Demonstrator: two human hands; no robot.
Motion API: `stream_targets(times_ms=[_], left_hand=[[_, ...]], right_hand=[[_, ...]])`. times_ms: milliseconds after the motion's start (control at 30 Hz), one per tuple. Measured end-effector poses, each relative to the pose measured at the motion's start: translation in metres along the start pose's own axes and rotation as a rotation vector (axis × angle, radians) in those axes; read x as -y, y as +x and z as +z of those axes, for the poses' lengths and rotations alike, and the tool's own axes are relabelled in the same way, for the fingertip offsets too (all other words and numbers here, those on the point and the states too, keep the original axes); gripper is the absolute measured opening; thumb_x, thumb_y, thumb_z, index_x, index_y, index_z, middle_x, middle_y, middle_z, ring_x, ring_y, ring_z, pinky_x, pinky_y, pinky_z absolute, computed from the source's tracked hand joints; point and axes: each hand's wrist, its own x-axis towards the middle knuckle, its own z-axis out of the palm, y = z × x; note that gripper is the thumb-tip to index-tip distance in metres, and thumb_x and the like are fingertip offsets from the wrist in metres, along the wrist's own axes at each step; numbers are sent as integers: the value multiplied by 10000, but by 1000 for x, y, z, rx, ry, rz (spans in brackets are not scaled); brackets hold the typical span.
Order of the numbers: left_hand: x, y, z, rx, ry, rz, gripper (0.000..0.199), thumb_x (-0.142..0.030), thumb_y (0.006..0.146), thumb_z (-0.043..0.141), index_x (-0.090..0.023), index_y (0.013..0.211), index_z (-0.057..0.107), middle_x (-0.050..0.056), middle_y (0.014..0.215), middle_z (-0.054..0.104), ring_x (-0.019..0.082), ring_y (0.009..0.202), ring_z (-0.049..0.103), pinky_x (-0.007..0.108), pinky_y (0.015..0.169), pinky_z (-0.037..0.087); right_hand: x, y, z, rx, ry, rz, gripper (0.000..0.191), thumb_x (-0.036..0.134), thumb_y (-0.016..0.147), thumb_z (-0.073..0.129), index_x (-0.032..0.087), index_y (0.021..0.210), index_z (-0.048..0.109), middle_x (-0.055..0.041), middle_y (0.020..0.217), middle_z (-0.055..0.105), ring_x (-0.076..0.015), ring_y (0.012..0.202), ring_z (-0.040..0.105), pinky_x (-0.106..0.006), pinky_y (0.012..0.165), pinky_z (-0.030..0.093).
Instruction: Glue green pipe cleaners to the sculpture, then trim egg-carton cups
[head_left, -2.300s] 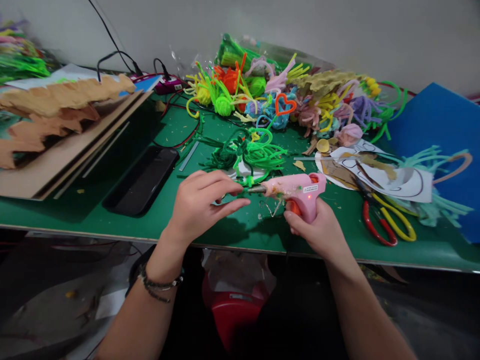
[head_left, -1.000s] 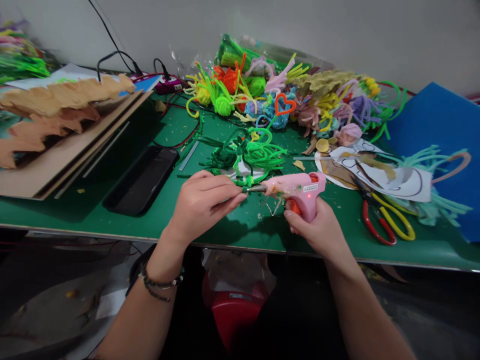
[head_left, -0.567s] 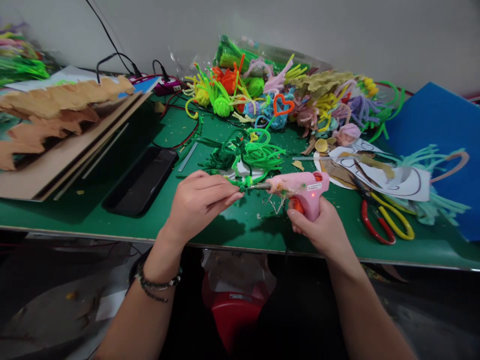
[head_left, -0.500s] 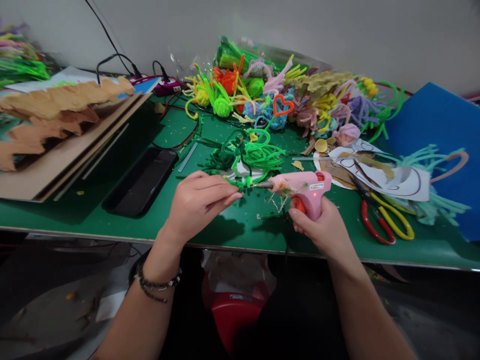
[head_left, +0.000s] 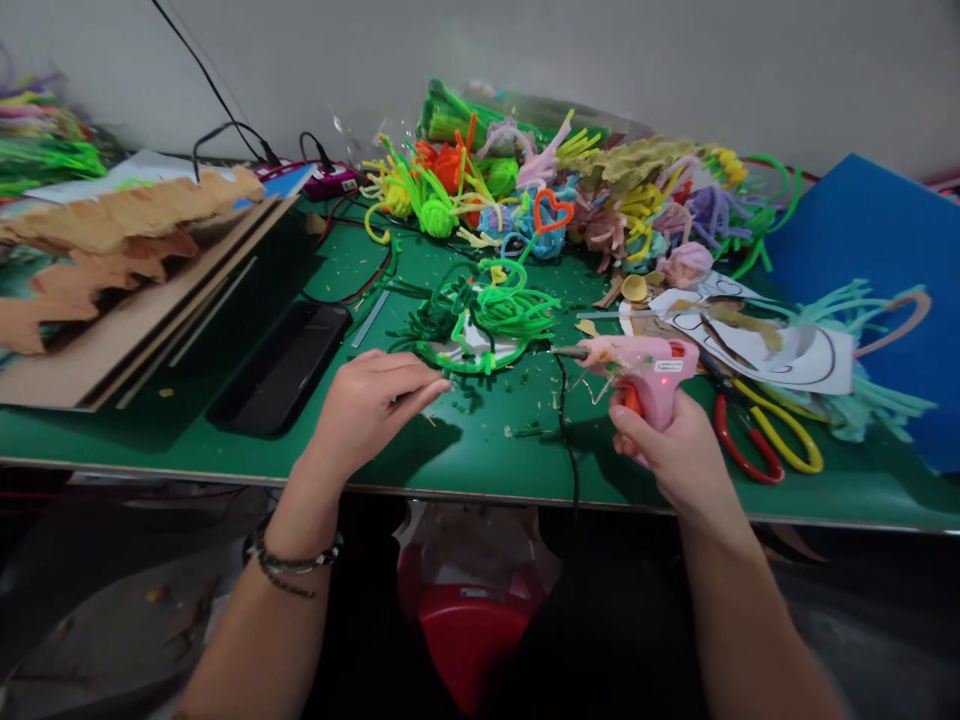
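My right hand [head_left: 671,445] is wrapped round the handle of a pink hot glue gun [head_left: 630,365], fingers by its orange trigger. The gun's metal nozzle points left, apart from the green pipe-cleaner piece [head_left: 487,362] on the table. That piece has a rounded green edge over white card, with bunched dark and bright green stems on top. Just left of it, my left hand [head_left: 375,405] hovers over the table with thumb and fingertips pinched together. Whatever is in that pinch, if anything, is too small to make out.
A black phone [head_left: 281,365] and stacked boards [head_left: 150,310] are on the left. Colourful pipe-cleaner bundles [head_left: 495,180] line the back. Red-and-yellow-handled pliers [head_left: 765,430], paper cutouts [head_left: 795,350] and a blue board [head_left: 847,240] are on the right. A black cord [head_left: 566,430] hangs over the front edge.
The glue gun has moved right, its nozzle drawing away from the green pipe-cleaner piece. My left hand has shifted left and slightly down from that piece, still pinched.
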Motion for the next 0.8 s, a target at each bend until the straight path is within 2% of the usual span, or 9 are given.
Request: stream_targets(times_ms=[133, 267, 467, 633, 800], left_hand=[[8, 2, -1, 105, -43, -105, 292, -303, 833, 487, -155, 631, 638, 5, 580, 648, 100, 534, 595, 183, 512, 431], [16, 8, 6, 176, -64, -190, 308, -335, 824, 482, -162, 640, 659, 19, 609, 681, 124, 543, 614, 199, 508, 439], [25, 20, 20, 339, 22, -303, 222, -261, 777, 533, -165, 643, 681, 3, 525, 666, 125, 468, 592, 179, 423, 355], [16, 31, 20, 499, 99, -467, 212, -245, 780, 530, -148, 675, 687, 1, 552, 665, 109, 489, 578, 176, 444, 321], [7, 36, 23, 554, 137, -545, 210, -243, 787, 528, -141, 686, 681, 13, 588, 667, 109, 530, 576, 183, 483, 329]], right_hand=[[-2, 2, -6, -12, 50, -2, 260, 347, 590, 621, 178, 724, 476, 89, 419, 412, -70, 351, 410, -201, 356, 317], [-7, 4, -18, -33, 54, -4, 253, 348, 601, 622, 184, 738, 488, 81, 418, 427, -81, 362, 415, -220, 376, 336], [-16, 1, -33, -43, 79, 7, 227, 359, 612, 627, 200, 702, 493, 67, 410, 439, -90, 363, 407, -220, 351, 300], [-19, 1, -39, -52, 67, 3, 227, 364, 601, 622, 196, 679, 490, 63, 415, 449, -85, 366, 412, -216, 363, 310], [-20, 1, -42, -46, 25, 16, 261, 389, 588, 625, 191, 695, 492, 58, 431, 455, -88, 374, 431, -203, 339, 299]])
